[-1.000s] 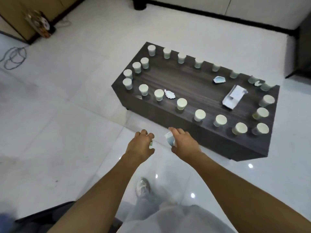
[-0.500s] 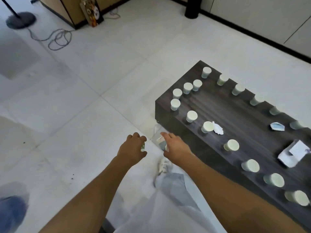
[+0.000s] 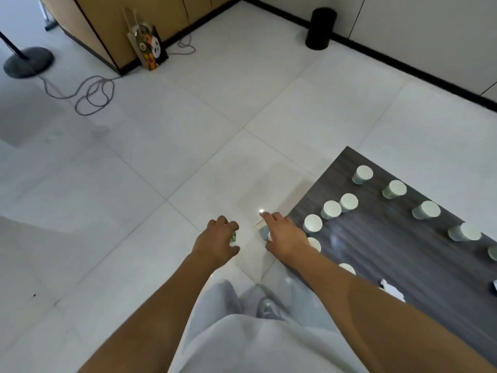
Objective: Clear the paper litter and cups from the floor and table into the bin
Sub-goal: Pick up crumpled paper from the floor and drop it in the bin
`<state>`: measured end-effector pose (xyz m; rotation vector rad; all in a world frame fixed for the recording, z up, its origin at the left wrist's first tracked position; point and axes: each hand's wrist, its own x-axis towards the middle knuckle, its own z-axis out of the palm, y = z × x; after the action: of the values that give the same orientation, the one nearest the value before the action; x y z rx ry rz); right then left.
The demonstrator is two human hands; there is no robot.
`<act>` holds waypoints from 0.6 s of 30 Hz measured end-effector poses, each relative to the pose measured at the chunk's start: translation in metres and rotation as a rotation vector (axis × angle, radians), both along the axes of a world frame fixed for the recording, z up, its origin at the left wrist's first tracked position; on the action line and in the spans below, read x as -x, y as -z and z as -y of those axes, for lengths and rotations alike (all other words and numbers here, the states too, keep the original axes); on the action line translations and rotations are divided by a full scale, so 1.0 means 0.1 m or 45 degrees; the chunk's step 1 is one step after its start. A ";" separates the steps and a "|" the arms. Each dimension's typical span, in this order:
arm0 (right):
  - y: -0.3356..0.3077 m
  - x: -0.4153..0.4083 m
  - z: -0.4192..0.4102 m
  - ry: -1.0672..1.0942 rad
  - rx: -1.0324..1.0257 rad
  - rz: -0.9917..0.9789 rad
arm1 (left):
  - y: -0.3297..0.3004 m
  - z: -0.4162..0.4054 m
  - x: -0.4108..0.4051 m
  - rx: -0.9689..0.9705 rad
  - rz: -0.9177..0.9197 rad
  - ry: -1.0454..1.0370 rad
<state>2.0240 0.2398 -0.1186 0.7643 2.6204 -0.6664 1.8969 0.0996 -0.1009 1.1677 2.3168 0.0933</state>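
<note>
My left hand (image 3: 216, 242) is curled round a small crumpled bit of paper (image 3: 234, 236), mostly hidden in the fist. My right hand (image 3: 285, 236) grips a crushed pale blue paper cup (image 3: 263, 231) at the near corner of the dark wooden table (image 3: 382, 243). Several upturned paper cups (image 3: 332, 210) stand along the table's edges. A crumpled white paper scrap (image 3: 391, 289) lies on the table by my right forearm. A black cylindrical bin (image 3: 320, 28) stands far off against the wall.
White tiled floor stretches ahead. A grey cable (image 3: 91, 92) loops on the floor at the left, near a round stand base (image 3: 28, 61). A patterned paper bag (image 3: 148, 47) leans on a wooden cabinet (image 3: 113, 25). My legs and shoe (image 3: 266, 308) are below.
The view has swung left and away from the table, which now sits at the right edge. The black bin has come into sight. Both hands keep their holds.
</note>
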 end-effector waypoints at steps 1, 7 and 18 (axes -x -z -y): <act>0.02 0.22 -0.11 0.006 0.003 0.011 | 0.02 -0.12 0.23 0.001 0.003 0.007; 0.07 1.50 -0.79 0.145 -0.010 0.039 | 0.08 -0.88 1.63 0.000 -0.028 0.155; 0.04 2.88 -2.14 0.408 0.032 0.036 | 0.06 -2.67 3.23 0.106 -0.047 0.537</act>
<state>1.7359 0.4541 -0.1221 1.1909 2.4812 -0.7647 1.5741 0.3667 -0.1066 1.5948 2.0325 -0.1773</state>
